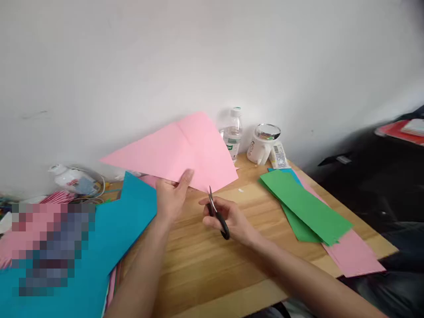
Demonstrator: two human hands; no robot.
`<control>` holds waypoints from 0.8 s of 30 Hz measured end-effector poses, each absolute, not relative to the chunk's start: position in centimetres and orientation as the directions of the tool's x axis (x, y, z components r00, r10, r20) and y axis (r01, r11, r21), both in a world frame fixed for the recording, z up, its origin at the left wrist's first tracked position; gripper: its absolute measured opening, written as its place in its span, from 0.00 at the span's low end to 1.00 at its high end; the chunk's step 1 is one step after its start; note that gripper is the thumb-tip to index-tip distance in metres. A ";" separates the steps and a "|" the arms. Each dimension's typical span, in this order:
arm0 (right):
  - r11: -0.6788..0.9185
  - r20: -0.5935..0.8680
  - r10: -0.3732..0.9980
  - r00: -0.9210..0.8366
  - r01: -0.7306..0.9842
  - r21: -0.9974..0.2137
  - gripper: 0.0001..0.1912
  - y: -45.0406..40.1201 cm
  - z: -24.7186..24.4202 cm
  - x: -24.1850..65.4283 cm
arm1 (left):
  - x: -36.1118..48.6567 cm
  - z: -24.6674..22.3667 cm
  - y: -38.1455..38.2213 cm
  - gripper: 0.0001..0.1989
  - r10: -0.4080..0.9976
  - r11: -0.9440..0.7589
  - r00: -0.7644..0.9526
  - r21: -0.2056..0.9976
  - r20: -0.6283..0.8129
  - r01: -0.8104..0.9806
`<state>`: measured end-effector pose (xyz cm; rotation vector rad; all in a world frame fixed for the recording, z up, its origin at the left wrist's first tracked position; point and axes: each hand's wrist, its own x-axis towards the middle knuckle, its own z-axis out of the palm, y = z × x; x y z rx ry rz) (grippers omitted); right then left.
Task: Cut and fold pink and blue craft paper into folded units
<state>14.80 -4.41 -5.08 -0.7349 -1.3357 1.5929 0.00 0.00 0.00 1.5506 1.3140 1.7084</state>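
A large pink sheet of paper (172, 152) is held up off the table, its lower edge pinched between the thumb and fingers of my left hand (172, 194). My right hand (232, 218) grips black-handled scissors (221, 223), with fingers in the handle loops. The scissors point upward, their blade tips at the lower edge of the pink sheet, right of my left thumb. Whether the blades have paper between them is hard to make out. A tiny paper scrap (240, 190) lies on the wood to the right.
Green paper strips (304, 205) overlap pink strips (359, 254) at the wooden table's (205, 274) right edge. Blue paper sheets (109, 234) cover the left side, near a white bottle (74, 180). A clear water bottle (234, 132), a lidded mug (260, 148) and a small packet (279, 155) stand by the wall.
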 end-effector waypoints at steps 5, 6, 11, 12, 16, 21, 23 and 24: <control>-0.005 0.110 0.900 -0.422 -0.261 -0.965 0.19 -4.4 -5.2 15.1 | 0.1 -0.1 0.0 0.12 0.866 -0.394 -0.240 0.894 0.439 0.212; -0.003 0.111 0.899 -0.424 -0.259 -0.966 0.19 -4.4 -5.2 15.1 | 0.1 -0.2 0.0 0.11 0.872 -0.391 -0.233 0.899 0.431 0.198; -0.008 0.101 0.901 -0.423 -0.248 -0.969 0.20 -4.4 -5.2 15.2 | 0.2 -0.4 0.0 0.11 0.891 -0.375 -0.210 0.913 0.403 0.163; -0.009 0.100 0.901 -0.422 -0.249 -0.968 0.20 -4.4 -5.2 15.2 | 0.2 -0.4 0.0 0.11 0.892 -0.372 -0.212 0.914 0.400 0.161; -0.024 0.089 0.900 -0.427 -0.252 -0.968 0.22 -4.4 -5.2 15.1 | 0.2 -0.4 0.0 0.10 0.893 -0.364 -0.225 0.919 0.391 0.151; -0.017 0.086 0.902 -0.422 -0.235 -0.972 0.24 -4.4 -5.2 15.1 | 0.3 -0.2 -0.1 0.10 0.901 -0.353 -0.215 0.925 0.377 0.143; -0.010 0.090 0.902 -0.421 -0.228 -0.973 0.23 -4.4 -5.1 15.1 | 0.4 -0.2 -0.2 0.10 0.901 -0.348 -0.220 0.926 0.373 0.144; -0.006 0.092 0.902 -0.421 -0.226 -0.974 0.22 -4.4 -5.1 15.2 | 0.4 -0.1 -0.2 0.10 0.901 -0.345 -0.225 0.928 0.370 0.143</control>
